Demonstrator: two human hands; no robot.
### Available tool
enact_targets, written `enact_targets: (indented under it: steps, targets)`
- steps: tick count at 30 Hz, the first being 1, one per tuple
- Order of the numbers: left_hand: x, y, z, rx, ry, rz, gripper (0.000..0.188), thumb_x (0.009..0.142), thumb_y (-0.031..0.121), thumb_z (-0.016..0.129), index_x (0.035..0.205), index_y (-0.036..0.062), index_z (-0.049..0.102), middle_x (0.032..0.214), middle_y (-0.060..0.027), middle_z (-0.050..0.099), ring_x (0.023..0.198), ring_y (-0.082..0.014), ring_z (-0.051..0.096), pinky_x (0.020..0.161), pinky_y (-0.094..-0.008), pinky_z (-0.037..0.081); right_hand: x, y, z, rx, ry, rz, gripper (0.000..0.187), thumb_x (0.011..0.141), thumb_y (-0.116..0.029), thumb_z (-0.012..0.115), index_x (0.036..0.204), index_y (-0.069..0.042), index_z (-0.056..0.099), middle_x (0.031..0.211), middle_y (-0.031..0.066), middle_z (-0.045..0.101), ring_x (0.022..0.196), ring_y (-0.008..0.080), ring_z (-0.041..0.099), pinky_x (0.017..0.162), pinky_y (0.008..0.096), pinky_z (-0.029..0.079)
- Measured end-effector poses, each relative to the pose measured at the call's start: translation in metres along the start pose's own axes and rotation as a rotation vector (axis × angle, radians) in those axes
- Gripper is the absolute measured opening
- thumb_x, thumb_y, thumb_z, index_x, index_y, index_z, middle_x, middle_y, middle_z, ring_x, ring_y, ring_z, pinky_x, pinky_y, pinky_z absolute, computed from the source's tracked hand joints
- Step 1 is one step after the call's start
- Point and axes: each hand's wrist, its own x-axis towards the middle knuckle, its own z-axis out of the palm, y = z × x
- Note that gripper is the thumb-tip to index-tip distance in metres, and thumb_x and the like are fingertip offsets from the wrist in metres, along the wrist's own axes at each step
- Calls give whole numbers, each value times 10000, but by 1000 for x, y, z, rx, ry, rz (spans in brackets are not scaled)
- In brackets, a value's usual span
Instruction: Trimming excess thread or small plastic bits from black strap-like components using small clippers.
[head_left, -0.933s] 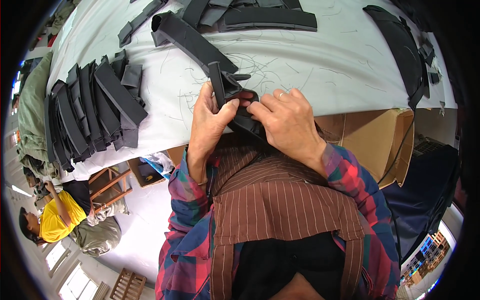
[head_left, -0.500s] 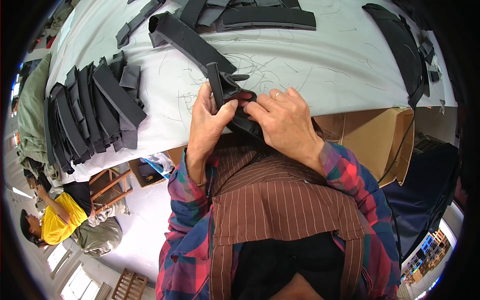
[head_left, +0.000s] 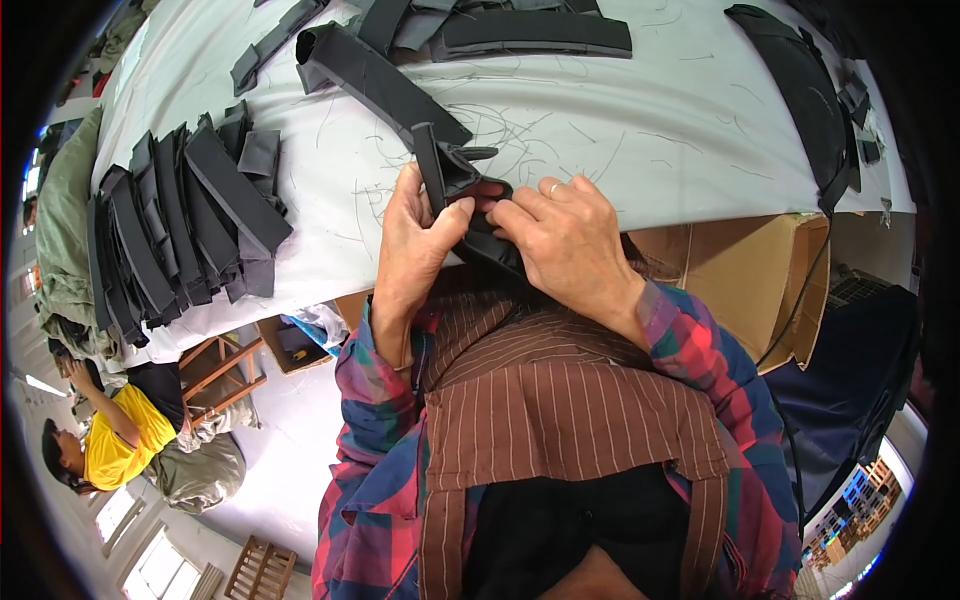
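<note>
The person's left hand (head_left: 415,230) is pinching a soft, folded piece of smooth black fabric (head_left: 490,250) between thumb and fingers, while the right hand (head_left: 570,235), its fingers curling closed, is gripping the opposite edge. The piece is hanging at the near edge of a creased white cloth table cover (head_left: 335,205), a narrow flat flap standing up beside the left thumb. Fine, curling dark threads (head_left: 510,125) are lying beyond it. A long, stiff-looking black strip (head_left: 385,90) with a looped end is slanting nearby; flat, overlapping dark fabric bands (head_left: 175,225) are resting leftward.
</note>
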Motion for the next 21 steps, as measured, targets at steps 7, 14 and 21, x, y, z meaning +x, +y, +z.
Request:
enact_targets:
  steps: [7, 14, 21]
  targets:
    - [-2, -1, 2, -31, -2, 54, 322, 847, -15, 515, 1155, -31, 426, 1045, -168, 637, 924, -166, 625, 842, -291, 513, 0, -2, -1, 135, 61, 69, 20, 752, -94, 604, 758, -92, 585, 656, 38, 574, 650, 221, 572, 578, 351, 403]
    - [-19, -1, -3, -17, 21, 61, 343, 829, -15, 532, 1155, -23, 425, 1039, -189, 654, 935, -171, 634, 782, -257, 508, -14, -4, -23, 716, 19, 438, 141, 827, -57, 639, 961, -16, 651, 798, 54, 659, 709, 141, 604, 665, 284, 470]
    - [-31, 8, -5, -100, 32, 125, 372, 813, -27, 535, 1168, -21, 424, 1040, -182, 660, 908, -190, 654, 655, -237, 498, -33, -7, -45, 791, 112, 404, 138, 816, -72, 653, 948, -33, 649, 828, 104, 667, 735, 225, 642, 665, 292, 482]
